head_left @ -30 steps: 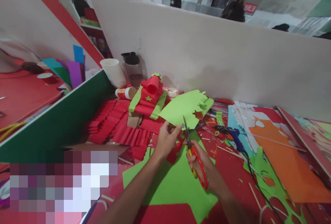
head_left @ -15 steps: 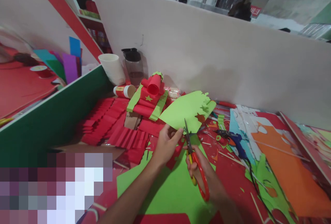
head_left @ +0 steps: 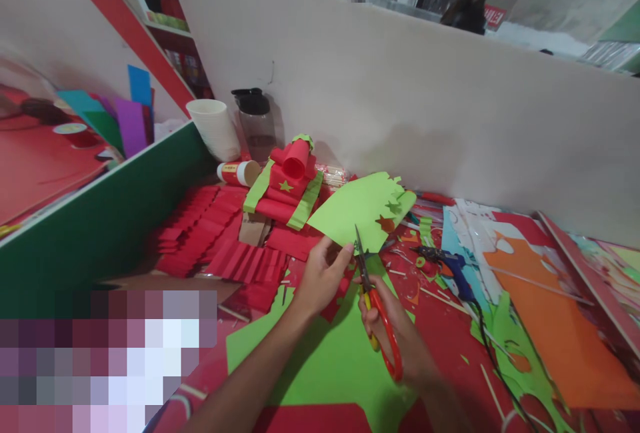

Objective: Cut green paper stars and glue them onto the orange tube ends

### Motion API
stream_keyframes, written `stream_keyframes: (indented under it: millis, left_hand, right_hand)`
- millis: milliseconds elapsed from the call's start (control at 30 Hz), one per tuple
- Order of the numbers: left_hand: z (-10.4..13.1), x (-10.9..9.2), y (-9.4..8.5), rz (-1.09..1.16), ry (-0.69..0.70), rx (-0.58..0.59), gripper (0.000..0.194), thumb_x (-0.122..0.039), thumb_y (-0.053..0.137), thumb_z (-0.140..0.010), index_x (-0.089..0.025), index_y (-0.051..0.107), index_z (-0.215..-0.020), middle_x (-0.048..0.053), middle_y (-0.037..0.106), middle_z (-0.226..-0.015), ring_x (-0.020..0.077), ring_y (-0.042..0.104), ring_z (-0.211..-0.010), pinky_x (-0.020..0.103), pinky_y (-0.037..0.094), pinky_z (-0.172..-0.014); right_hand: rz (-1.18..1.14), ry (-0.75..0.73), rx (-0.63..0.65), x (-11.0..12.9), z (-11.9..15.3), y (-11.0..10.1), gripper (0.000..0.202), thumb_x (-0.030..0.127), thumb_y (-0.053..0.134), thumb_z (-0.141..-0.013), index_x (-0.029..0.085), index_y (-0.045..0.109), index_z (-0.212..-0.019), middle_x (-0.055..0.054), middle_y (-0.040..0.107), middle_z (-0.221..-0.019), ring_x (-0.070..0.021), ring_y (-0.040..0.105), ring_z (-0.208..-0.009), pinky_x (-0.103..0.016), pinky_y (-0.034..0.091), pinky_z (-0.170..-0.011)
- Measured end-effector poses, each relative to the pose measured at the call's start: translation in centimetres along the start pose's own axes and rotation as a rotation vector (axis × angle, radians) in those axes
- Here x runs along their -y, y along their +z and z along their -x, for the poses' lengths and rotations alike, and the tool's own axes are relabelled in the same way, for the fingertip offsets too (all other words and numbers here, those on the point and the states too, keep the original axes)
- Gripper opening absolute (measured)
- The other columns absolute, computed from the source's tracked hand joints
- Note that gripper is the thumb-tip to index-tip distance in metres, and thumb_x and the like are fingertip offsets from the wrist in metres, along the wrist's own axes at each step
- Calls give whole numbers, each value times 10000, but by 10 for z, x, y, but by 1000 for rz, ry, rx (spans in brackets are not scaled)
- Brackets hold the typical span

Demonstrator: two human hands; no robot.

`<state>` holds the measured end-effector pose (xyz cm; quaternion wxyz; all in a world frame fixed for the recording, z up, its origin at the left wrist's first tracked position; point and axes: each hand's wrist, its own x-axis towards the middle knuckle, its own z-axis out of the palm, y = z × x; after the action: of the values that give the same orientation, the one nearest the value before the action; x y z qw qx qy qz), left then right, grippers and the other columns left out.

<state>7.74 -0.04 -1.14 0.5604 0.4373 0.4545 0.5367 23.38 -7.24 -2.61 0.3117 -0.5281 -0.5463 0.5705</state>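
Because the scissors [head_left: 363,268] want a steady edge, I'd judge, the right hand [head_left: 406,333] grips their handles while the left hand [head_left: 323,273] pinches the sheet [head_left: 354,202] between thumb and fingers. Lime green, star-holed and ragged toward the right, it's over the table [head_left: 443,346], near the red model [head_left: 300,186].

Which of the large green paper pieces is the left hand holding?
The raised sheet with star-shaped cutouts, pinched by the left hand; the flat green sheet lies beneath the arms, and the holed green scrap beside the orange sheet.
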Motion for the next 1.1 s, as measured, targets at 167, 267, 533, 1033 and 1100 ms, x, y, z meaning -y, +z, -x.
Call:
stream_keyframes:
  millis: [167,267,533,1033,1100]
  left_hand:
    - [-2,3,-1,15,12,51,244,-398,670,-837,-156,631,-839,7,618,-717,135,555,-646,245,430,-605]
    - [-3,5,-3,-10,14,58,244,-391,652,-850,-149,627,-852,8,599,-724,132,539,-644,242,421,-594]
    - [-2,6,-3,-32,29,56,277,-406,640,-855,-166,558,-743,-24,513,-650,107,462,-583,236,363,-546]
    - [-2,8,-2,-23,24,45,272,-412,649,-851,-164,591,-758,-9,549,-674,117,490,-604,237,373,-552]
    - [-1,7,-1,-1,13,66,268,-421,647,-854,-167,597,-785,-12,556,-680,119,504,-606,241,387,-562]
  right_hand:
    - [-16,-11,1,3,-1,0,515,585,523,-940,252,444,-1325,19,479,-805,-120,401,-621,-226,349,-530]
    - [-15,-21,26,4,-2,0,534,623,491,-939,256,432,-1323,22,469,-811,-124,401,-630,-232,342,-540]
    - [10,-34,36,-2,-3,0,617,708,433,-914,264,389,-1339,22,463,-821,-123,389,-614,-240,321,-525]
    - [-44,-102,59,1,-1,0,876,887,450,-732,262,381,-1342,-10,464,-869,-142,371,-637,-271,332,-548]
    - [-61,-98,60,0,-2,0,924,914,462,-684,264,393,-1338,-12,470,-880,-144,381,-648,-274,345,-562]
